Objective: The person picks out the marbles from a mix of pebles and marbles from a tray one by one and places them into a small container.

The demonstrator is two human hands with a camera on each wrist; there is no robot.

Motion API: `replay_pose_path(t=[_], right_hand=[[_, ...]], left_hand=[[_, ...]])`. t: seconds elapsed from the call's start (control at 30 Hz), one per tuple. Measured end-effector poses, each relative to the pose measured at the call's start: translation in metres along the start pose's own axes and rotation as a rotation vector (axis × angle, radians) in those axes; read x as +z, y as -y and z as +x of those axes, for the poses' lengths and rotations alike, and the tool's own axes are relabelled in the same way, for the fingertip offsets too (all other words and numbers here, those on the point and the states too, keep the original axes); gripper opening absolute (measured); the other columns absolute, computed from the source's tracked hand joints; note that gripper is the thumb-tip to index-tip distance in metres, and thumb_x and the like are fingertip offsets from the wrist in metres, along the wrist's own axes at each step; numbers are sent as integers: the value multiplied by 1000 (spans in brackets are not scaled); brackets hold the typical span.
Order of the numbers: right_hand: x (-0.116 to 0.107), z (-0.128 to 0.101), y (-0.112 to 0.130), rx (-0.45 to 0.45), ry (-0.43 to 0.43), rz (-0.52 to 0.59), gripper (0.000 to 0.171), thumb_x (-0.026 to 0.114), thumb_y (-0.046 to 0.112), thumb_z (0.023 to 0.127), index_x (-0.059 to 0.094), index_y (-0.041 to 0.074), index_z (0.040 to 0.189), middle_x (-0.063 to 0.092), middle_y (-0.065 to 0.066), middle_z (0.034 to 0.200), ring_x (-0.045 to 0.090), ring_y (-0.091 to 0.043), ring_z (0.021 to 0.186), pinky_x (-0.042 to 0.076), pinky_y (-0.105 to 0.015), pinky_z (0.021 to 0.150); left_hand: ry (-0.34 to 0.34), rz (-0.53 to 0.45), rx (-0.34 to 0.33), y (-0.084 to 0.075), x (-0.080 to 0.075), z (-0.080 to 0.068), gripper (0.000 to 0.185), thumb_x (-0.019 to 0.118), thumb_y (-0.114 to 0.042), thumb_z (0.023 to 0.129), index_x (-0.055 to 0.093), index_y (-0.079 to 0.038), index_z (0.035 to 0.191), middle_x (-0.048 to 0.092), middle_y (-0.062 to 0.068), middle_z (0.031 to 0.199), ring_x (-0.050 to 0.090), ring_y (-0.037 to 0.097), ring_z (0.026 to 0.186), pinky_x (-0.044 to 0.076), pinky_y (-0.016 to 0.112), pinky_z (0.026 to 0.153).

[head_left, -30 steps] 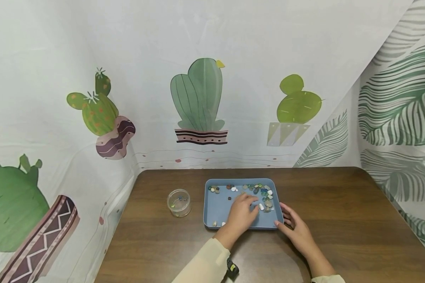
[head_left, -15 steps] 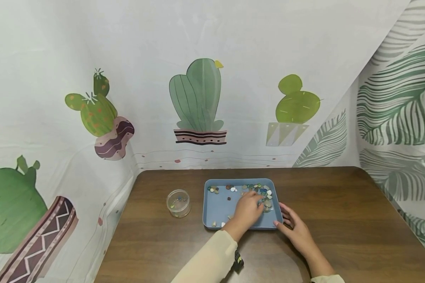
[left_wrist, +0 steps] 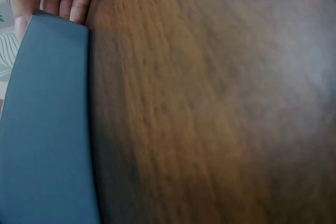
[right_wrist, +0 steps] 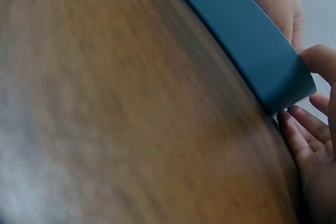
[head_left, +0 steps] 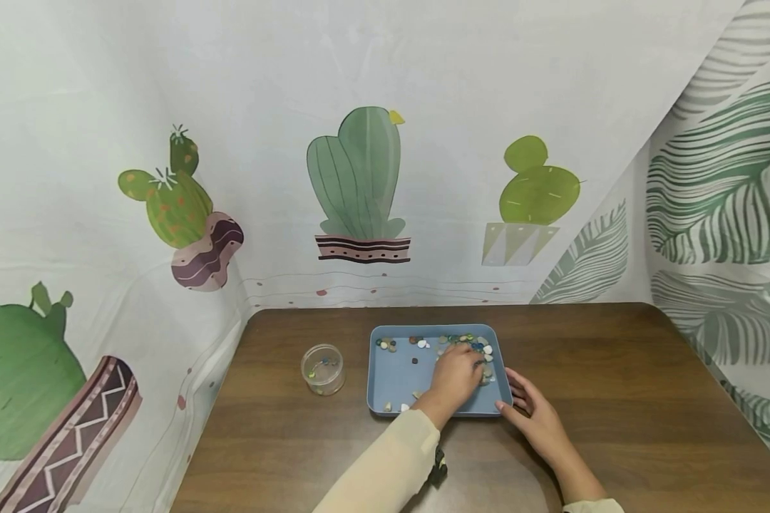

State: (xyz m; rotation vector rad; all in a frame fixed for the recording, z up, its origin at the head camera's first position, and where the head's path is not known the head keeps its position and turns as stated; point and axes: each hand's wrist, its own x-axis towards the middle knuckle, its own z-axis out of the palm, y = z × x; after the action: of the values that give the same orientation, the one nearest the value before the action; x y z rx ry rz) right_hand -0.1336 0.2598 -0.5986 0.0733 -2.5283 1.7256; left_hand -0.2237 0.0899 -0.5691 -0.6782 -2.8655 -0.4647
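The left hand curls its fingers down onto the pebbles heaped in the blue tray's far right corner, while the right hand rests flat and relaxed against the tray's near right corner.

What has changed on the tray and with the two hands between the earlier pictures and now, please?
The left hand has moved farther into the blue tray, toward its far right corner, and now covers part of the pile of small stones there; whether it holds one cannot be seen. The right hand stays against the tray's near right corner. The tray and the clear jar have not moved.
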Motion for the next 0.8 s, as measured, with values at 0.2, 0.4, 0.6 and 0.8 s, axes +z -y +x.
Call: replay_pose_path(t=[0.2,0.4,0.6,0.8], right_hand=[[0,0,0,-9,-9,-1,67,74,19,93,43,10,151,51,-23,148,50,13,116,44,-3,92],[1,1,-1,-10,-7,5,67,74,19,93,42,11,152,51,-23,148,51,12,116,44,-4,92],[0,0,0,11,-6,-2,68,75,20,92,42,11,152,51,-21,149,51,12,116,44,-4,92],[0,0,0,3,-7,-2,68,74,21,93,42,11,152,51,-22,148,51,11,116,44,-4,93]], left_hand=[[3,29,-7,-1,2,2,21,65,-32,97,76,-29,114,71,-10,117,65,10,109,52,24,97],[1,37,-26,0,4,3,19,65,-31,97,77,-30,112,71,-10,115,65,11,108,53,25,95],[0,58,-32,1,4,3,17,67,-31,96,77,-29,110,72,-10,116,65,10,110,51,25,101],[-10,62,-32,2,5,3,16,69,-30,95,77,-29,109,73,-9,114,65,10,109,51,25,101]])
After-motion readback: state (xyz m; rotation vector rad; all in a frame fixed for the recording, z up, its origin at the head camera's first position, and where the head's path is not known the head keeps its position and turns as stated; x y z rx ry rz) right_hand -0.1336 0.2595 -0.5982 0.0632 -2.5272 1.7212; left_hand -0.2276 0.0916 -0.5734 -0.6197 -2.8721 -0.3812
